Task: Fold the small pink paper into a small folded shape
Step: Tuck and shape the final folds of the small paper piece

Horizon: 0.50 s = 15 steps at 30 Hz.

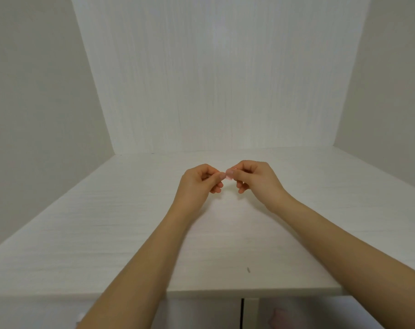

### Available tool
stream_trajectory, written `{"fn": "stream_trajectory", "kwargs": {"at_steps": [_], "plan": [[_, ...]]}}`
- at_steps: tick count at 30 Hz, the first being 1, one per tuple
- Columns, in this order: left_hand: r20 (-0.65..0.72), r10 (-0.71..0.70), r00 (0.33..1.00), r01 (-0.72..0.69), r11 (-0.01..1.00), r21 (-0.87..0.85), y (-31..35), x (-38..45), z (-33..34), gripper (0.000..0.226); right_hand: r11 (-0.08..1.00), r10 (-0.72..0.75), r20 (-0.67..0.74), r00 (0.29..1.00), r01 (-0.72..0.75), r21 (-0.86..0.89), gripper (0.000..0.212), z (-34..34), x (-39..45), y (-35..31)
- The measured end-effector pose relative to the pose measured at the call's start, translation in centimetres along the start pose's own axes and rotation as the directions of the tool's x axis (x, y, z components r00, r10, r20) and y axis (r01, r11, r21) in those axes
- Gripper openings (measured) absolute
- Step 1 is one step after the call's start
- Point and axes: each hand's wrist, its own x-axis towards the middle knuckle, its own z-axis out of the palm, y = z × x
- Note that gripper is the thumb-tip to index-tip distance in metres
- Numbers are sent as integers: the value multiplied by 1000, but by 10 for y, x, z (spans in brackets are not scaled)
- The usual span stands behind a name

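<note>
Head camera view, looking down at a white wood-grain table (106,233) set against pale walls. Two bare forearms reach up from the bottom of the frame and meet near the centre. Left hand (197,184) and right hand (256,179) both pinch a tiny pink paper (228,175) between thumb and fingertips, held just above the tabletop. A small dark speck (248,269) lies on the table at lower centre.

Matt white woodgrain table (106,233)
</note>
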Motion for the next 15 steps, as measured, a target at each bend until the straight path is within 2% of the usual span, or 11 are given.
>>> {"fn": "stream_trajectory", "kwargs": {"at_steps": [8,15], "plan": [[38,24,999,-20,993,-115,1,-1,-1,15,988,27,16,1000,-29,153,21,-1,-1,-5],[75,4,997,4,994,-113,1,-2,2,15,999,-1,-24,1000,2,46,18,5,-3,-2]]}}
